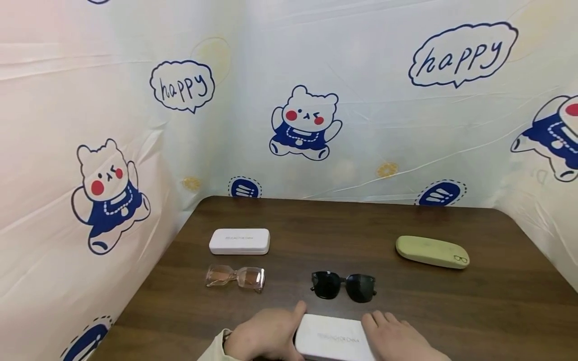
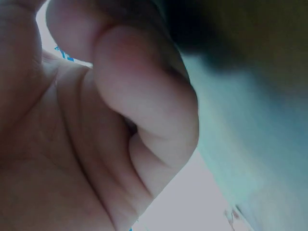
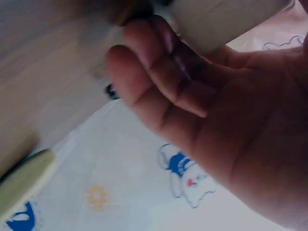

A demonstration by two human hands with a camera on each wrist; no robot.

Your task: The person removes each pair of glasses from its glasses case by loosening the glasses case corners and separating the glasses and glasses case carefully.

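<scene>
White oblong case (image 1: 333,337), rounded corners, faintly lettered top, between both hands (image 1: 266,333) (image 1: 399,339)

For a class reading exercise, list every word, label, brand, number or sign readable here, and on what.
"happy": left navy-outlined speech bubble on pale printed fabric backdrop.
"happy": right navy-outlined speech bubble, same backdrop.
Too blurred to read: lettering on nearer white rectangular case, farther white rectangular case.
Wordless glasses sign: green oblong case.
Unclear white marks: blue ovals, backdrop.

Room opens on the table's (image 1: 496,281) right half

A gap between black sunglasses (image 1: 360,288) and green case (image 1: 432,251) leads to the far edge. A held white case (image 1: 333,337) obstructs the near edge's middle; clear-framed glasses (image 1: 249,277) stand near the left edge.
</scene>
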